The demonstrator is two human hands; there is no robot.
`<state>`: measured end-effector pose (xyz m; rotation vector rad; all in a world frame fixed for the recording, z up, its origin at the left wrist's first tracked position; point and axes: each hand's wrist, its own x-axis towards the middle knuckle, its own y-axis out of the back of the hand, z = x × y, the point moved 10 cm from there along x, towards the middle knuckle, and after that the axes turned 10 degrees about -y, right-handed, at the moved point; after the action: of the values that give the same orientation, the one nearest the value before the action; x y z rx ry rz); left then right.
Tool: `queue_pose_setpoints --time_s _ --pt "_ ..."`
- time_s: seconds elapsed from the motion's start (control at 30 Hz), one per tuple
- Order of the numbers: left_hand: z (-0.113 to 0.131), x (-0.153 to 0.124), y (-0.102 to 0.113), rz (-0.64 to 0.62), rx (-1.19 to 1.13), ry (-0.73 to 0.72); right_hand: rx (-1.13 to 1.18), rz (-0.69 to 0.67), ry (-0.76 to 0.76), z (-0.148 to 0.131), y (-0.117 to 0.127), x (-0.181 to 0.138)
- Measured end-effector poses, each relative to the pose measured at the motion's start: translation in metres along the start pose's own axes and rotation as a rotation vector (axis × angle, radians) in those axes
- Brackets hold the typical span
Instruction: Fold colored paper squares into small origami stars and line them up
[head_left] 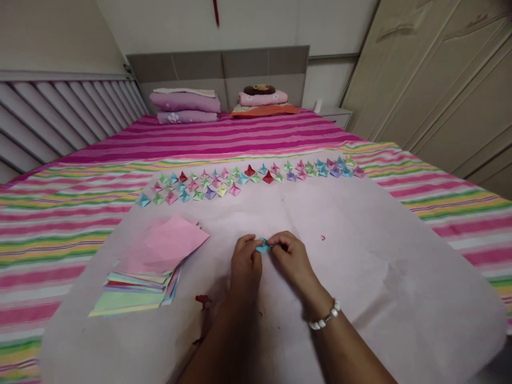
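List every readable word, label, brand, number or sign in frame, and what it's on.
None readable.
No lettering visible on the blue piece, paper stack or folded pieces.
White object beyond the bed: too small to tell.

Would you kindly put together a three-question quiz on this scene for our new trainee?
1. Which colour is the folded paper between the left hand and right hand?
A) red
B) blue
C) yellow

2. True or false: the bead bracelet is on the right wrist.

3. Fill in the blank: the paper stack lies to the ____ of both hands.

Key: 1. B; 2. true; 3. left.
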<state>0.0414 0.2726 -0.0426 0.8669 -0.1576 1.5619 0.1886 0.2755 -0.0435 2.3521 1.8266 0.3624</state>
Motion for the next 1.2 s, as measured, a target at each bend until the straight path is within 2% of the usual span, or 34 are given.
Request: queue_pose_setpoints --time_s 0.13,0.33,0.73,0.93,1.2 --pt "0.002 -0.002 -0.005 -0.005 0.045 -0.047 -0.035 0.001 0.057 -0.010 0.000 -0.004" --pt "0.002 -0.002 -0.009 -0.038 0.077 -0.039 -0.118 0.012 0.115 -0.016 -0.002 -0.007" --pt "0.003 -0.004 -0.012 -0.086 0.133 -0.084 -0.137 0.008 0.115 -0.017 -0.003 -0.008" --pt "0.003 -0.005 -0.011 -0.053 0.168 -0.101 -0.159 0.016 0.103 -0.016 -0.002 -0.007" --pt "0.001 -0.004 -0.012 -0.064 0.176 -0.075 -0.240 0.015 0.189 -0.021 -0.004 -0.012"
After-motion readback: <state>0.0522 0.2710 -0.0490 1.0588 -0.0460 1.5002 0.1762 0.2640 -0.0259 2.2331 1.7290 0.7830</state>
